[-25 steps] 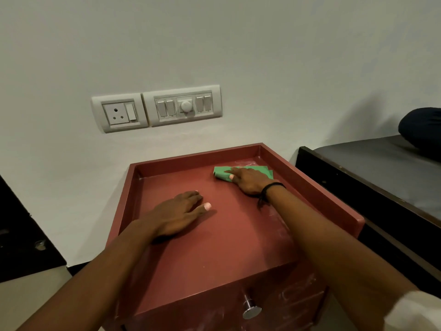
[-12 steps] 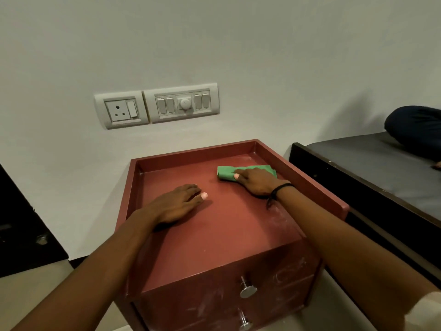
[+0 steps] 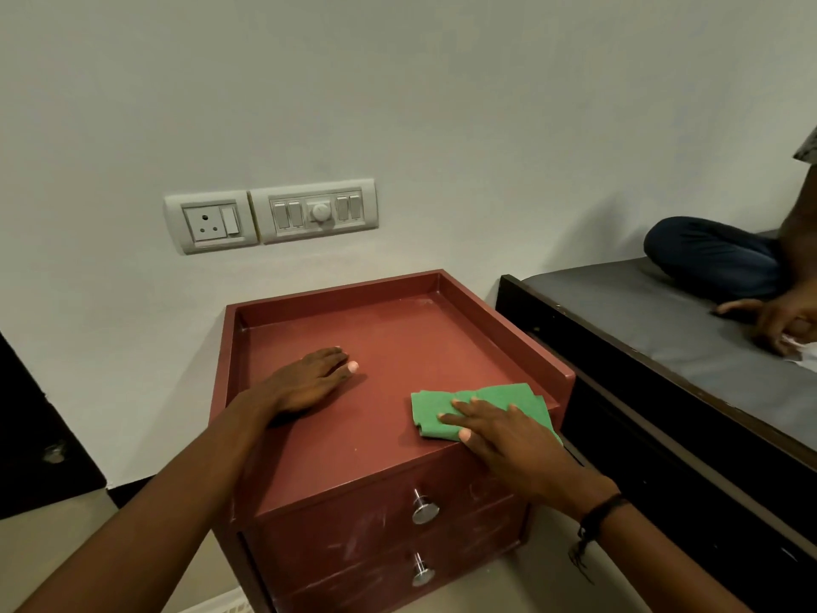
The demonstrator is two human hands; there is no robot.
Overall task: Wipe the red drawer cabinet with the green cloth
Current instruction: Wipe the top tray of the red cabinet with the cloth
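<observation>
The red drawer cabinet [image 3: 380, 347] stands against the wall, with a raised rim on three sides of its top and two drawers with metal knobs [image 3: 424, 511] in front. A folded green cloth [image 3: 442, 413] lies on the top near the front right corner. My right hand [image 3: 508, 440] presses flat on the cloth, fingers spread, covering part of it. My left hand [image 3: 309, 382] rests flat on the left part of the top, fingers together, holding nothing.
A socket and a switch panel [image 3: 269, 214] are on the white wall above the cabinet. A dark bed [image 3: 654, 329] stands close on the right, with another person's leg and hand [image 3: 778, 316] on it. A black cabinet [image 3: 40, 444] is at the left.
My right hand has drawn the green cloth from the back right of the top toward the front right corner. The left hand stays in place. The view has pulled back.
</observation>
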